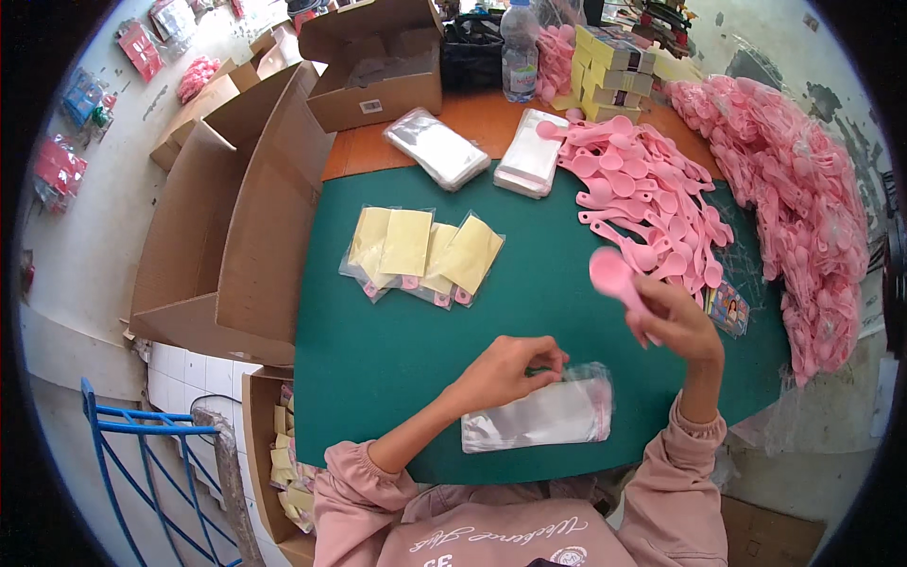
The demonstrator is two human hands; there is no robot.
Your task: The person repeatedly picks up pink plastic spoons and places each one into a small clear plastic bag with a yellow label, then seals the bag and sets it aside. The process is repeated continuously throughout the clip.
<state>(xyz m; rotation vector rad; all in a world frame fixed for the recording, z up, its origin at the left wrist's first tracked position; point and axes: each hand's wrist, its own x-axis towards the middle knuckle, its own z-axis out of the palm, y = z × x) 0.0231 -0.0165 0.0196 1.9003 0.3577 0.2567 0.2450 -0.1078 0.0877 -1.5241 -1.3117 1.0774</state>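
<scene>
Pink plastic colours the green table [378, 350], where a person's right hand [676, 319] pinches a scoop [612, 271] by its handle, leaving the bowl free and tipped toward the upper left. The scoop is held above the table, between the stack of clear plastic sleeves [534, 427] and a heap of loose pink scoops [652, 194]. The left hand [510, 370] curls at the stack's upper edge, thumb and forefinger close together; whether they pinch film cannot be told. The sleeves lie directly before the person, probably so both hands reach them easily. The heap sits toward the right hand's side, likely for short reaches, while overlapping clear packets with cream cards [425, 253] lie well apart from it, perhaps to prevent mixing.
</scene>
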